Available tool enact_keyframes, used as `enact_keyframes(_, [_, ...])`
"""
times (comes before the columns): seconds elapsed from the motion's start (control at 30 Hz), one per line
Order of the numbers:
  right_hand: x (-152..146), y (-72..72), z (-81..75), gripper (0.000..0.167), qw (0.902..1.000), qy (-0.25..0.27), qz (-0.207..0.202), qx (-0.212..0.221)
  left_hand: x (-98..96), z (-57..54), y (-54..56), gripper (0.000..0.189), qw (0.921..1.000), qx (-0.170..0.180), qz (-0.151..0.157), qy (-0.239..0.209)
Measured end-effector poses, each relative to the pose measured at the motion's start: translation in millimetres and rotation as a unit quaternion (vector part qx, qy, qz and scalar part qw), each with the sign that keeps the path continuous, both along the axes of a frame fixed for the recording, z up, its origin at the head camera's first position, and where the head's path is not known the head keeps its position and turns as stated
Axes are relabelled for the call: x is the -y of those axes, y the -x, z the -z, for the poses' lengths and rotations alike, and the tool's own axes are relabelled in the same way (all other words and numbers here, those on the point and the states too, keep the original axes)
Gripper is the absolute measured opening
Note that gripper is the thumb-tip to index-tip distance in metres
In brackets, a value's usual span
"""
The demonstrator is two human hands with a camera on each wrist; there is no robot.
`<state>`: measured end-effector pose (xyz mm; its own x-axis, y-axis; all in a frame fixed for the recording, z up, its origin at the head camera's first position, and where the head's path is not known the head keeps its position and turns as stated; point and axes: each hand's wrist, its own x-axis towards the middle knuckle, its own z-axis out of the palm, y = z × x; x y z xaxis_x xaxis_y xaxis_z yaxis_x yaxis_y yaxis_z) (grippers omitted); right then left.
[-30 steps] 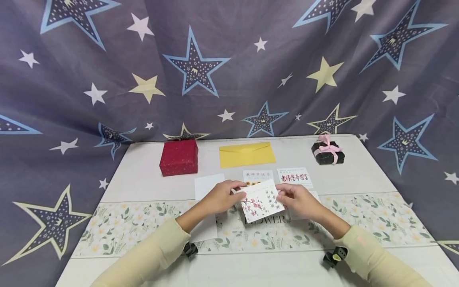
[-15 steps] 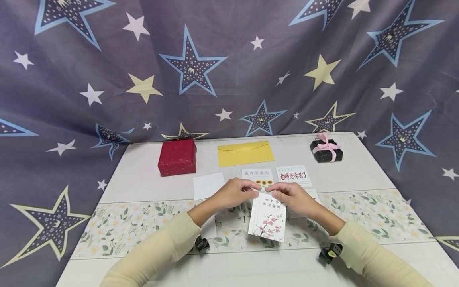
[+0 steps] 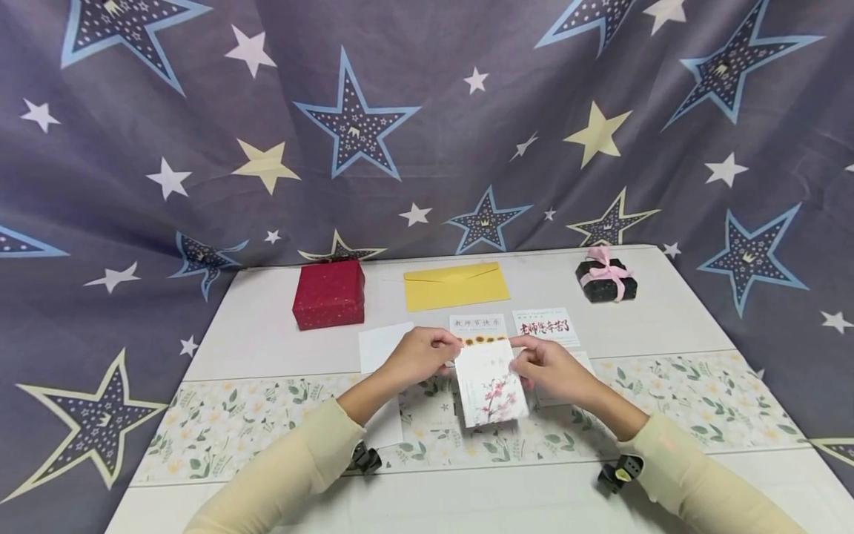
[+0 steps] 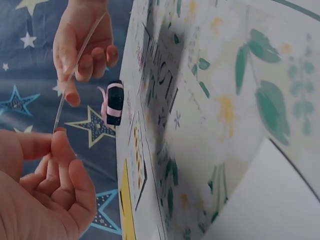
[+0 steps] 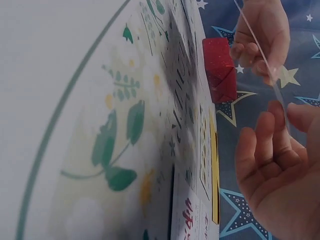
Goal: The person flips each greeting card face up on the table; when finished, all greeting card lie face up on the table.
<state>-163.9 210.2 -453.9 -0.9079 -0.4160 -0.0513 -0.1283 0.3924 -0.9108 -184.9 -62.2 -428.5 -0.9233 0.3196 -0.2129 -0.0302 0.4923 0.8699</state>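
Note:
A white greeting card (image 3: 494,397) printed with pink blossoms is held up over the table's middle. My left hand (image 3: 419,354) pinches its left edge, and my right hand (image 3: 555,372) pinches its right edge near the top. In the left wrist view the card (image 4: 70,80) shows edge-on between both hands, raised off the table. Behind it lies a sunflower card (image 3: 478,326), partly hidden. Next to my right hand are a card with red lettering (image 3: 548,327) and another white card (image 3: 583,362), mostly covered by the hand.
A red box (image 3: 330,294), a yellow envelope (image 3: 457,288) and a black gift box (image 3: 606,283) with a pink ribbon stand along the back. White paper sheets (image 3: 382,344) lie left, partly under my left arm. A floral strip (image 3: 267,415) crosses the table.
The card has turned from sideways to upright, blossoms now at the bottom. Both hands met at its top edge half a second ago, then moved apart to its two sides.

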Motion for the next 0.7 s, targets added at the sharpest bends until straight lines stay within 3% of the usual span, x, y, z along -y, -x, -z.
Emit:
enact_keyframes(0.17, [-5.9,0.0,1.5,0.047,0.9998,0.011,-0.014,-0.008,5.4,1.8,1.6,0.018,0.999,0.006,-0.043,0.001])
enact_keyframes(0.37, [-10.4,1.9,3.4,0.048,0.9992,0.032,-0.022,-0.011,9.1,3.8,2.4,0.019,0.9986,-0.003,-0.052,0.001])
enact_keyframes(0.53, [-12.4,2.2,2.3,0.034,0.9997,0.006,0.009,-0.02,11.3,6.5,-2.4,0.016,0.9998,0.004,-0.02,0.009])
enact_keyframes(0.7, [-12.6,4.0,2.8,0.021,0.9992,-0.007,0.034,-0.02,13.8,9.8,-11.4,0.011,0.9983,-0.024,0.038,0.038])
